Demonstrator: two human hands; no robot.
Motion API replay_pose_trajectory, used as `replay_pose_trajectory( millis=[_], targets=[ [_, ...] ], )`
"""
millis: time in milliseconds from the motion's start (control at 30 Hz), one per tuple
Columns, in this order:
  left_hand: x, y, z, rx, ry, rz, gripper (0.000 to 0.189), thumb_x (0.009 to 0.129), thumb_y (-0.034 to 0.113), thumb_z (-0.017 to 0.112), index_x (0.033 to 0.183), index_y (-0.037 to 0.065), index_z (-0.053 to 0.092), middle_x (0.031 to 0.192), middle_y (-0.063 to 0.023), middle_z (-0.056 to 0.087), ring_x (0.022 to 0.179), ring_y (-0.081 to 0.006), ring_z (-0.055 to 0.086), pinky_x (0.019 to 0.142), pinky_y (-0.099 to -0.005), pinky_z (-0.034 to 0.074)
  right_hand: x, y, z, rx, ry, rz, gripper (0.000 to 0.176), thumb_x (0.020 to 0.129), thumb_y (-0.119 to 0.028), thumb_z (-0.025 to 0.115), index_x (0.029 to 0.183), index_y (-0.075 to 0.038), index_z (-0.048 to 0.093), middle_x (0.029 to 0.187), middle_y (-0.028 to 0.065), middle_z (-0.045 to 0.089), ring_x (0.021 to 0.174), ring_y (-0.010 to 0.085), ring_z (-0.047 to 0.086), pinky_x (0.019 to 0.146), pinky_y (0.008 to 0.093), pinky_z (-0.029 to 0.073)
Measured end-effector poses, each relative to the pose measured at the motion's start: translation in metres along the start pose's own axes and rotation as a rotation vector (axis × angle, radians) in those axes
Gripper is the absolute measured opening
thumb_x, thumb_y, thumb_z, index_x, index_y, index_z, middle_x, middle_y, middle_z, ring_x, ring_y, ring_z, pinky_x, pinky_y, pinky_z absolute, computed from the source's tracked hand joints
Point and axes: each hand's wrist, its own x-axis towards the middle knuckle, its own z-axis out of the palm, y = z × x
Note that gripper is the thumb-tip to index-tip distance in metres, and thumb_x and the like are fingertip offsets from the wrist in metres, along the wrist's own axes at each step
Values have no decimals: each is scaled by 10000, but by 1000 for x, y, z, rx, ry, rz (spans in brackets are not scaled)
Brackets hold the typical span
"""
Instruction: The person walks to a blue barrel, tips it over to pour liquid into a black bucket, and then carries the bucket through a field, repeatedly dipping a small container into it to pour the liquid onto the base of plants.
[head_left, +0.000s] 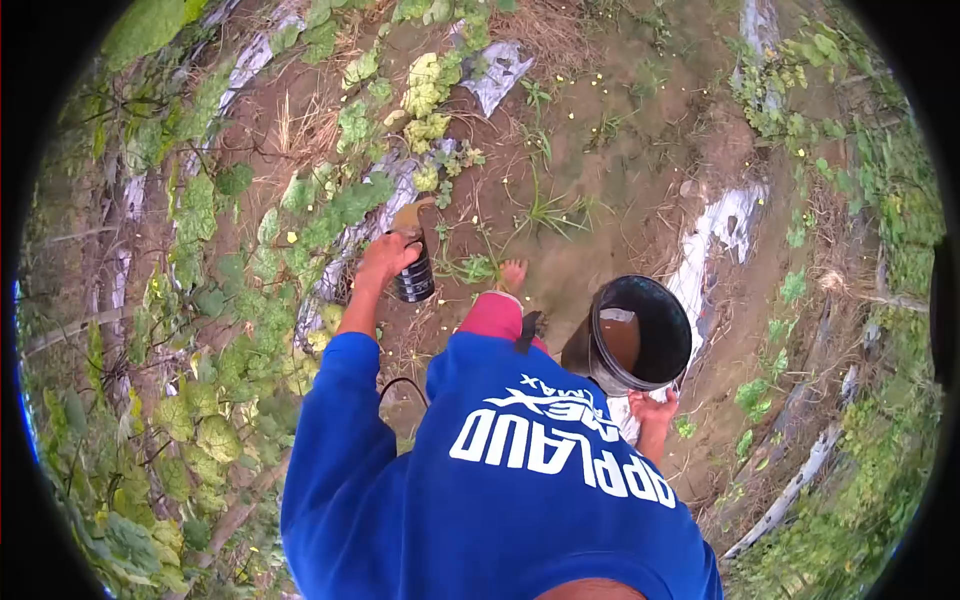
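My left hand (388, 260) is closed around a black ridged can (414, 280), held tilted over the soil beside the leafy vines. Brown liquid (410, 216) spills from the can's far end. On the other side, my right hand (655, 408) grips a black bucket (663, 300) at its near rim; some of the fingers are hidden. The bucket leans, and muddy brown water (620, 338) lies inside it.
Green and yellowing vines (215, 435) grow thickly on the left, with more plants (790, 395) on the right. Torn silver plastic sheeting (715, 235) lines the rows. A grass tuft (545, 212) grows from the bare soil near my bare foot (513, 274).
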Motion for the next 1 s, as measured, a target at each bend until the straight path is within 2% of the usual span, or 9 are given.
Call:
replay_pose_trajectory(
  millis=[200, 433, 500, 567, 667, 733, 767, 867, 1000],
  targets=[
    [109, 19, -14, 13, -45, -35, 596, 789, 542, 500, 1056, 40, 681, 1105, -286, 627, 1073, -395, 600, 939, -461, 459, -18, -54, 80, 72, -83, -4, 861, 628, -525, 618, 1175, 87, 358, 1039, 234, 443, 785, 270, 440, 581, 340, 411],
    [147, 66, -49, -90, -156, -90, 530, 819, 493, 495, 961, 21, 688, 986, -271, 654, 959, -435, 627, 852, -485, 485, 18, -113, 157, 208, 22, 42, 951, 707, -620, 512, 1216, 153, 287, 1022, 239, 412, 705, 225, 402, 552, 316, 371],
    [158, 74, -43, -73, 4, 50, 489, 852, 463, 496, 923, 14, 679, 953, -257, 652, 931, -443, 619, 826, -497, 481, 44, -136, 177, 234, 55, 187, 859, 703, -601, 518, 1161, 108, 356, 1050, 205, 399, 772, 234, 397, 564, 317, 382],
    [174, 82, -29, -152, 191, -19, 463, 875, 451, 507, 885, 18, 672, 888, -251, 650, 885, -452, 614, 787, -512, 474, 66, -155, 211, 260, 23, 227, 862, 704, -608, 523, 1178, 90, 345, 1025, 181, 385, 770, 233, 388, 559, 318, 374],
    [179, 137, -44, -188, 283, -234, 455, 882, 443, 514, 839, 15, 664, 844, -250, 645, 846, -458, 610, 763, -516, 464, 99, -177, 268, 196, 114, 74, 799, 702, -579, 534, 1148, 55, 340, 1002, 161, 374, 751, 234, 391, 547, 327, 372],
    [181, 179, -61, -206, 340, -249, 453, 886, 439, 514, 828, 15, 665, 829, -256, 640, 827, -460, 609, 750, -518, 462, 118, -204, 291, 249, 44, 336, 844, 644, -610, 555, 1164, 21, 346, 980, 184, 402, 723, 254, 413, 553, 358, 405],
    [190, 195, -67, -236, 397, -254, 451, 890, 434, 513, 818, 16, 665, 814, -261, 635, 808, -461, 608, 738, -519, 459, 128, -213, 304, 214, 36, 310, 879, 628, -617, 564, 1184, 26, 339, 990, 198, 414, 722, 260, 429, 553, 357, 413],
    [222, 244, -97, -214, 413, -206, 443, 897, 408, 532, 774, -2, 646, 753, -250, 622, 744, -448, 603, 681, -503, 451, 153, -241, 349, 135, -97, 247, 967, 601, -616, 591, 1233, 57, 302, 1029, 231, 431, 719, 274, 470, 547, 355, 427],
    [269, 313, -131, -306, 322, -51, 430, 912, 359, 545, 746, -31, 620, 645, -233, 567, 612, -376, 565, 601, -464, 412, 140, -267, 427, 179, -6, 200, 830, 680, -608, 538, 1159, 55, 397, 951, 200, 473, 713, 280, 477, 590, 361, 438]
  ],
)
